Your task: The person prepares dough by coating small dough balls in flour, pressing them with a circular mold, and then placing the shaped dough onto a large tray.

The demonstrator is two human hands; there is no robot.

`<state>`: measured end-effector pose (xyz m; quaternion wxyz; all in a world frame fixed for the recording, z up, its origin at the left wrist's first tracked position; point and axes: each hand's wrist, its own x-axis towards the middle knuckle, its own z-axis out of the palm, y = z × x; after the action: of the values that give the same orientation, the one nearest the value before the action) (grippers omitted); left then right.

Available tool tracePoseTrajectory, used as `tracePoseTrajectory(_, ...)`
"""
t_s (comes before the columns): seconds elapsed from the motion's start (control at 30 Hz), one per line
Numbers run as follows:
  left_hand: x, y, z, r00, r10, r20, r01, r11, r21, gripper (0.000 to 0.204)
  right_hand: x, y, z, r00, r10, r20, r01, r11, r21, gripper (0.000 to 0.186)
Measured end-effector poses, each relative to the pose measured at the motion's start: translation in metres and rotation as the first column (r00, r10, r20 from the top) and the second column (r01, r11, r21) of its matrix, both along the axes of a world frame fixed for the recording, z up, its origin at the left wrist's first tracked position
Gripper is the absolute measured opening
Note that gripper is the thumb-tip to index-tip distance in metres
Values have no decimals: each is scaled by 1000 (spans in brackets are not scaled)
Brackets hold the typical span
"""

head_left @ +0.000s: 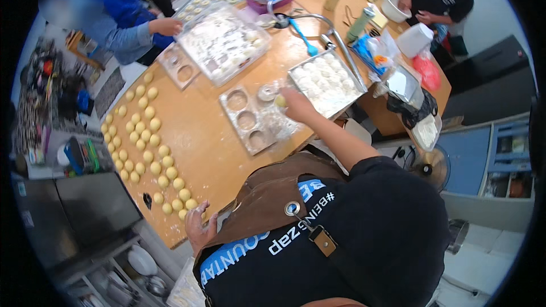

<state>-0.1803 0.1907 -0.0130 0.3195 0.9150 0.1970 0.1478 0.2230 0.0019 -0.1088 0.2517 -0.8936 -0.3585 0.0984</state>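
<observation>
My right hand (297, 106) reaches across the floured table, its fingers closed on a small yellow dough ball (280, 101). Beside it lies a wooden mould (234, 118) with round hollows, and a flour-covered round piece (266, 92) sits near the mould's far end. A metal tray (359, 88) full of flour-dusted white dough pieces stands just beyond that hand. At the near left edge, my left hand (200, 228) rests with thumb and fingers apart, its fingertips beside the closest of many yellow dough balls (164, 182) laid in rows.
A clear plastic tub (261, 51) with floured pieces stands farther back, near a second wooden mould (177, 67). One co-worker's hand (165, 27) is at the tub; another person holds a white bowl (395, 8). A blue spatula (303, 37) and bags (380, 51) lie about.
</observation>
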Motion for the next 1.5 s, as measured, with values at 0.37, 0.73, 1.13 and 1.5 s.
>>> tracePoseTrajectory(0.37, 152, -89, 30, 971, -231, -57, 235, 968, 87, 34, 105, -169, -16, 979, -191, 69, 202, 902, -380, 34)
tracePoseTrajectory(0.73, 170, -173, 18, 994, -75, -83, 80, 995, 54, 35, 83, -133, -27, 941, 260, -217, -329, 857, -397, 33)
tracePoseTrajectory(1.13, 164, -197, 24, 999, 22, -34, -19, 997, 69, 33, 96, -123, -68, 899, 347, -268, -426, 837, -343, 21)
tracePoseTrajectory(1.5, 179, -188, 29, 998, -22, -61, 26, 998, 64, 33, 188, -192, -24, 965, -218, -148, 188, 963, -191, 21)
